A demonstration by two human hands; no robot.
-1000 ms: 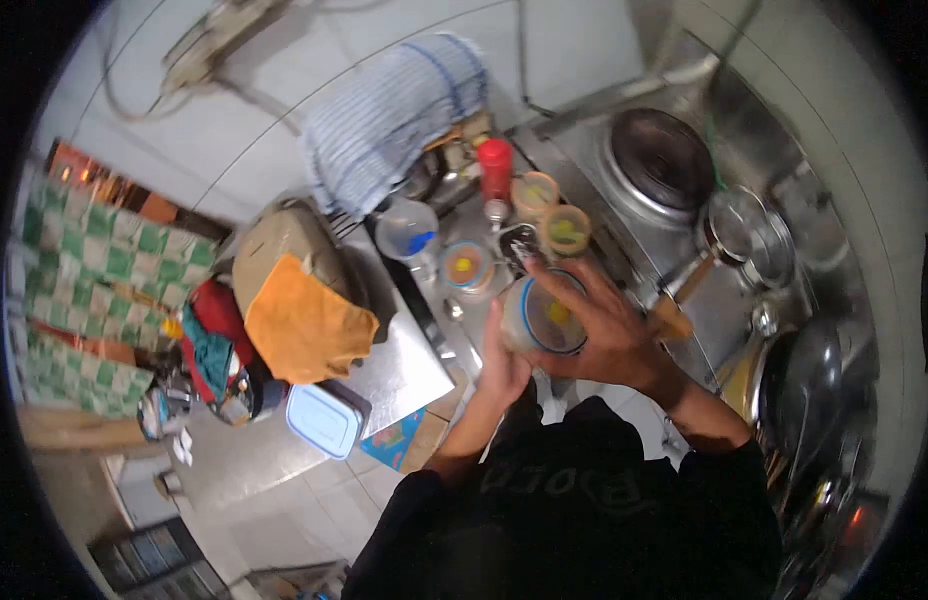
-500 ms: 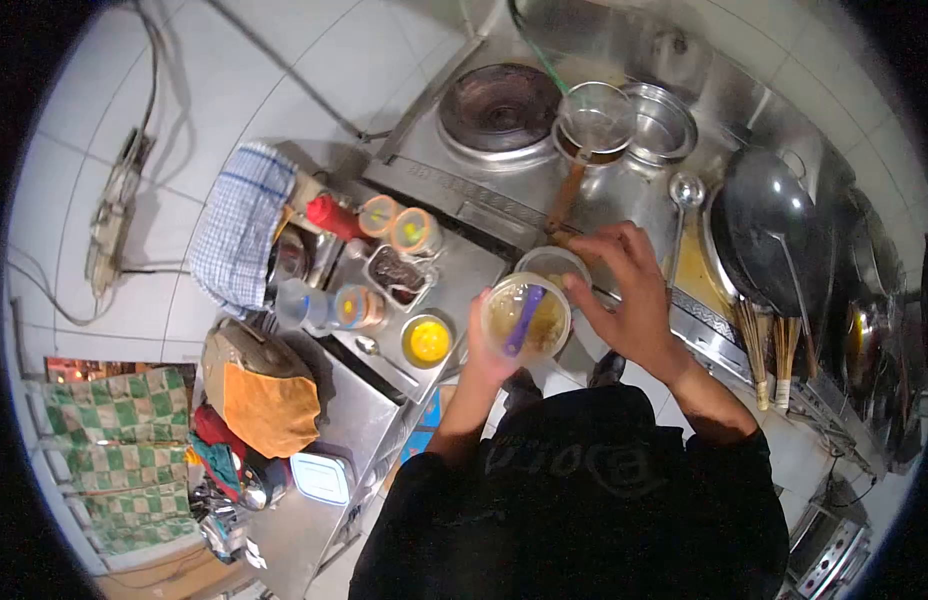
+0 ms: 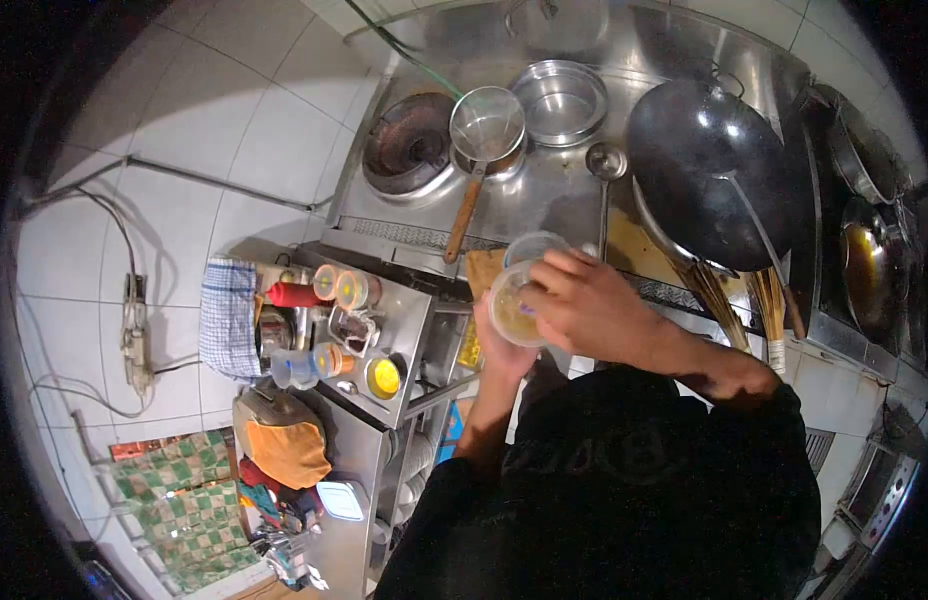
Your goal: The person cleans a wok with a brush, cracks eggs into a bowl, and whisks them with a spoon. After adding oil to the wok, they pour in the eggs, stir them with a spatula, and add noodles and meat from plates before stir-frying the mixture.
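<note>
My left hand [image 3: 501,345] is closed around a clear round plastic tub [image 3: 506,312] with pale yellowish contents. My right hand [image 3: 589,310] is over the tub's mouth, its fingers curled down at the purple spoon [image 3: 527,309], of which only a small part shows between the fingers. Just behind the tub is a second clear round container [image 3: 532,246], partly hidden by my right hand; what supports it cannot be made out.
On the stove lie a wooden-handled strainer [image 3: 487,125], a steel pan [image 3: 561,105], a ladle [image 3: 606,162] and a large dark wok [image 3: 709,175]. At left a side counter [image 3: 404,320] bears seasoning tubs, a red bottle [image 3: 292,294] and a yellow-filled bowl [image 3: 385,377].
My right hand has come in from the right, onto the tub and the purple spoon, its fingers closing. My left hand keeps hold of the tub. The view has turned toward the stove.
</note>
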